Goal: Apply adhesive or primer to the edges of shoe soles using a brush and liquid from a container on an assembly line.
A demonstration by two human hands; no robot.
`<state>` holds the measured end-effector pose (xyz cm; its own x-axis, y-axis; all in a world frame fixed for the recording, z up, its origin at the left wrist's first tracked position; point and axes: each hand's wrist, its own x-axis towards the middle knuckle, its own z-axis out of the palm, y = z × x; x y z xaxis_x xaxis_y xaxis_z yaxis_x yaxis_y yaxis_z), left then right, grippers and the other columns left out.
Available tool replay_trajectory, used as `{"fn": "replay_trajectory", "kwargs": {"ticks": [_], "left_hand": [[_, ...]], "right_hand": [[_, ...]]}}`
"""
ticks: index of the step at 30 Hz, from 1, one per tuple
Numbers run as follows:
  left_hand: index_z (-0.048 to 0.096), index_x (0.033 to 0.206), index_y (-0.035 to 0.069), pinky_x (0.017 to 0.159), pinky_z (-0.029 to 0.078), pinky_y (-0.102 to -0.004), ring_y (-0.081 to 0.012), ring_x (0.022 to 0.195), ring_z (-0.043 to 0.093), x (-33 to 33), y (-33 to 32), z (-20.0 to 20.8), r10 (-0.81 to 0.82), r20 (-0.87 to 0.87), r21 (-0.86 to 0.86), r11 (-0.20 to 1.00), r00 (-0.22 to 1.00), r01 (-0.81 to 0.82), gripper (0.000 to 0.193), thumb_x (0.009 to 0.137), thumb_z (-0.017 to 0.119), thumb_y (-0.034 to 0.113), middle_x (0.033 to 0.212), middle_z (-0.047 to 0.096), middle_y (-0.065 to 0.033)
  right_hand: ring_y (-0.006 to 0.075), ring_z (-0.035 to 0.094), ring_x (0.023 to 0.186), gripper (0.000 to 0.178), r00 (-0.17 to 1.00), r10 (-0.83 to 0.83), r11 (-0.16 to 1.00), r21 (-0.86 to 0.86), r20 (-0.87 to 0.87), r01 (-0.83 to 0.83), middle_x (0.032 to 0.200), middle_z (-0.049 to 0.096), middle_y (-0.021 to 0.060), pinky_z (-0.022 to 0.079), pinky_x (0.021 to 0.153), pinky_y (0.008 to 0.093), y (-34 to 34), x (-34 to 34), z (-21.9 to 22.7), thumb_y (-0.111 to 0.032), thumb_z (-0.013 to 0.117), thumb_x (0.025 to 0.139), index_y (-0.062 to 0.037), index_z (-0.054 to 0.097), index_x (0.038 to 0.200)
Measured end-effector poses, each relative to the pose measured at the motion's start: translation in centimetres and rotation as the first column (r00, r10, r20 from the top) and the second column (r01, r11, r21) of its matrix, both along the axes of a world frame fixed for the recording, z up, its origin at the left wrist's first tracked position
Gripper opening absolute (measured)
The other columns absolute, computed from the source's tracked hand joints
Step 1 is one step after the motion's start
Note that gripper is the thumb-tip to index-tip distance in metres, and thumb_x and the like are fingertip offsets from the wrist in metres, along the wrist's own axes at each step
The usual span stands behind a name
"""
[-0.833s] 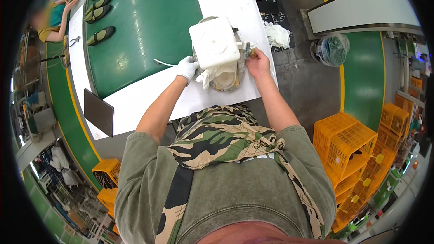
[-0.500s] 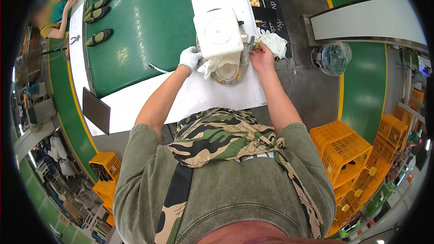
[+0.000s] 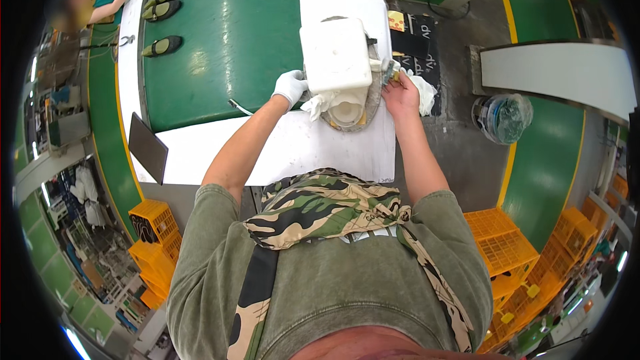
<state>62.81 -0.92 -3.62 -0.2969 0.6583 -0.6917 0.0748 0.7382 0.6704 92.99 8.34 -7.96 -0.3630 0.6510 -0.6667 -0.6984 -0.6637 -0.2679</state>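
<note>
A boxy white plastic container (image 3: 335, 53) stands on the white tabletop, with a round pale cup-like part (image 3: 347, 115) at its near side. Crumpled white cloth (image 3: 319, 104) hangs at its near left corner. My left hand (image 3: 291, 89), in a white glove, is bent against the container's left side; its fingertips and what they grip are hidden. On the other side my bare right hand (image 3: 402, 97) pinches a small grey and yellow piece (image 3: 389, 73) that sticks out there. Beside that hand lies another crumpled white cloth (image 3: 420, 93).
A green belt (image 3: 227, 40) runs to the left, with several green-and-black shoes (image 3: 162, 45) on it. A dark flat panel (image 3: 148, 148) stands at the near left corner. Orange crates (image 3: 503, 243) are stacked on both sides. A co-worker's arm (image 3: 117, 7) reaches in from the far left.
The whole view has shifted and turned slightly. Both my hands keep their places at the container's sides. The co-worker's hands have moved farther up along the row of shoes.
</note>
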Motion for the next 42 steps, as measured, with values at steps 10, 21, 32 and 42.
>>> {"fn": "replay_trajectory", "kwargs": {"ticks": [10, 21, 32, 42], "left_hand": [[0.071, 0.112, 0.007, 0.078, 0.056, -0.0329, -0.0199, 0.085, 0.072, -7.1, -6.9, -0.5, -0.131, -0.379, 0.249, 0.939, 0.916, 0.238, 0.027, 0.086, 0.064, 0.009, 0.105, 0.074, -0.0104], [0.072, 0.095, 0.011, 0.082, 0.051, -0.0412, -0.0305, 0.094, 0.065, -22.3, -15.8, 1.2, -0.526, -0.774, -0.122, 0.669, 0.353, 0.733, 0.023, 0.074, 0.070, 0.003, 0.092, 0.068, -0.0102], [0.074, 0.085, 0.013, 0.075, 0.053, -0.0440, -0.0318, 0.088, 0.067, -29.1, -10.9, -0.7, -0.652, -0.758, -0.309, 0.359, 0.000, 0.881, 0.014, 0.084, 0.067, 0.024, 0.085, 0.070, -0.0106], [0.072, 0.106, 0.004, 0.075, 0.053, -0.0310, -0.0179, 0.077, 0.070, -29.0, -14.2, 1.1, -0.151, -0.511, 0.129, 0.960, 0.846, 0.249, 0.028, 0.088, 0.068, 0.025, 0.088, 0.074, -0.0123]], "right_hand": [[0.0224, 0.061, 0.093, 0.011, 0.991, -0.101, 0.984, 0.155, 0.086, 0.087, 0.096, 0.068, 0.0055, 0.043, 0.092, 0.0499, 0.7, 2.8, 3.5, -0.022, 0.060, 0.095, -0.0127, 0.065, 0.097], [0.0209, 0.062, 0.093, 0.011, 0.958, -0.062, 0.841, 0.531, 0.281, -0.101, 0.102, 0.069, 0.0052, 0.048, 0.085, 0.0403, -2.5, 0.1, 17.1, -0.017, 0.065, 0.094, -0.0088, 0.066, 0.101], [0.0125, 0.064, 0.076, 0.014, 0.668, -0.145, 0.794, 0.489, 0.730, -0.361, 0.089, 0.068, 0.0037, 0.049, 0.066, 0.0271, -2.5, -9.1, 18.8, -0.016, 0.070, 0.093, -0.0079, 0.061, 0.100], [0.0090, 0.062, 0.071, 0.016, 0.564, -0.154, 0.890, 0.362, 0.811, -0.278, 0.084, 0.069, 0.0006, 0.043, 0.055, 0.0226, -2.3, -10.4, 18.1, -0.016, 0.077, 0.085, -0.0065, 0.068, 0.094]]}}
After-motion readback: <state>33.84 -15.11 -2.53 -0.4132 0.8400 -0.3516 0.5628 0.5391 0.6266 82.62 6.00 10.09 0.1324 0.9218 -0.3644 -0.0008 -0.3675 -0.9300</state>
